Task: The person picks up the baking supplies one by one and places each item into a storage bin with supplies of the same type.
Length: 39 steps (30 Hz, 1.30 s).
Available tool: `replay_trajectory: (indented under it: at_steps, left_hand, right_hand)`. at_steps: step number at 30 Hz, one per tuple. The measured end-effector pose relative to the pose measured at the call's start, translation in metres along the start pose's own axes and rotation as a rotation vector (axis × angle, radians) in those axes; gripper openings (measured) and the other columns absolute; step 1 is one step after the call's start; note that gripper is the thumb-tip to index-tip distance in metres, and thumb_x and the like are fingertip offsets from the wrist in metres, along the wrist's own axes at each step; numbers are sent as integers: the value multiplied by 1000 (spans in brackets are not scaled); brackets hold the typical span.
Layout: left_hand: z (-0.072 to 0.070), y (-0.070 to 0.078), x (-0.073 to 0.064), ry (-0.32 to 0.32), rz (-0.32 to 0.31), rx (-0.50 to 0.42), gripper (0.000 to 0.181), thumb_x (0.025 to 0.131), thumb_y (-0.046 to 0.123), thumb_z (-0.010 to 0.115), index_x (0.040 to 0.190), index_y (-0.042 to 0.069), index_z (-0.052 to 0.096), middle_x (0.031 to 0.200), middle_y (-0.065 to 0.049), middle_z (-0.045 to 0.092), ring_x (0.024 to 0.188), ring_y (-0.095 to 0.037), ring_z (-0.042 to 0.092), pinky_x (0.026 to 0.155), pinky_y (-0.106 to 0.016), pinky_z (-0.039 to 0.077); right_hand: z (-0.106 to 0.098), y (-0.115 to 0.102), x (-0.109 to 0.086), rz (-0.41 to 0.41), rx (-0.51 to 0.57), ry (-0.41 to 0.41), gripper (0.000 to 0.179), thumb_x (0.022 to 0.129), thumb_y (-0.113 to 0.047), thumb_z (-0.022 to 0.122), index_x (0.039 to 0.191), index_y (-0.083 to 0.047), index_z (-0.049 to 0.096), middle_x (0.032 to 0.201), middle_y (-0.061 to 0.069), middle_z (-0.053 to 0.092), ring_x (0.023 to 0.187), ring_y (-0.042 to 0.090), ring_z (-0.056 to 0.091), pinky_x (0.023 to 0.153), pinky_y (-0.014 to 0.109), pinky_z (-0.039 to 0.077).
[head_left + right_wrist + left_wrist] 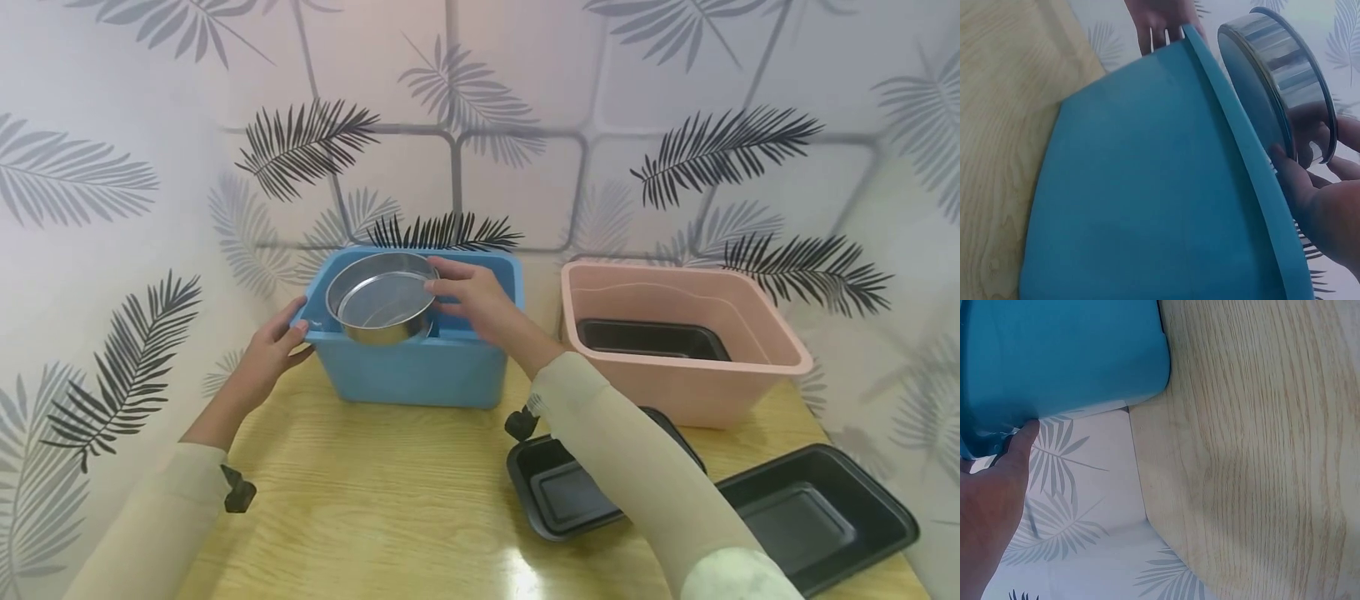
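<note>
I have one round tin in my right hand, pinched at its right side between thumb and fingers. It is above the mouth of the blue bin, tilted, with its open side partly towards me, and in the head view it covers a stretch of the bin's front rim. Whether the tin touches that rim, I cannot tell.

My left hand grips the same bin at its left front corner, thumb and fingers about the rim.

There are two bins in all, both on one wooden table. The pink bin is to the right of the blue one, apart from it.

I count three black pans. One lies inside the pink bin; the other two are on the table in front of it. Of those two, the nearer to the blue bin is partly hidden under my right forearm; the other lies farther right, near the table's edge, and my sleeve overlaps its left side. Behind both bins is one leaf-patterned wall.
</note>
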<state>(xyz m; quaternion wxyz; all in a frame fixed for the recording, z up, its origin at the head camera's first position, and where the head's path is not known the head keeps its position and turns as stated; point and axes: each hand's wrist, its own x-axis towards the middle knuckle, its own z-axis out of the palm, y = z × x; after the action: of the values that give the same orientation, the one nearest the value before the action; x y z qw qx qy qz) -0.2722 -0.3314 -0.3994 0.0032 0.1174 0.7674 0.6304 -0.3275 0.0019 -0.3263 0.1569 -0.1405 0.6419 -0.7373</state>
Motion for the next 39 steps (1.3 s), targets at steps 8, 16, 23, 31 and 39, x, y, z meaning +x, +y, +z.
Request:
replay_trajectory:
  at_steps: [8,16,23,31,39]
  left_hand:
    - [1,1,-2,5,-6,-12,70,109,33,44,163,10,7,165,-29,11,149,-48,21,113,-50,35]
    - [2,0,-1,7,3,-22,69,109,32,44,163,10,8,165,-29,11,149,-47,21,113,-52,34]
    - [0,-2,0,2,3,-24,68,109,32,44,163,12,9,166,-27,11,149,-46,21,113,-53,34]
    - [0,-2,0,15,10,-25,67,109,32,45,163,11,11,165,-29,11,148,-47,22,112,-52,34]
    - [-1,-3,0,0,0,-30,68,109,32,44,164,13,9,167,-25,8,150,-45,20,114,-54,32]
  right_hand:
    - [-5,3,25,15,4,67,53,93,-7,70,144,-13,57,155,4,48,134,20,55,109,42,51]
    - [-11,13,45,20,-61,54,53,95,-8,69,146,-12,55,153,5,51,131,21,57,107,42,52]
    - [-10,18,55,9,-112,36,55,95,-9,69,148,-10,53,150,9,53,133,22,56,109,43,51]
    - [-7,24,62,59,-297,-7,58,97,-11,68,151,-11,48,156,9,46,135,24,54,113,44,47]
    - [-8,29,61,103,-404,-41,58,98,-9,66,152,-8,45,153,14,49,136,28,53,115,48,44]
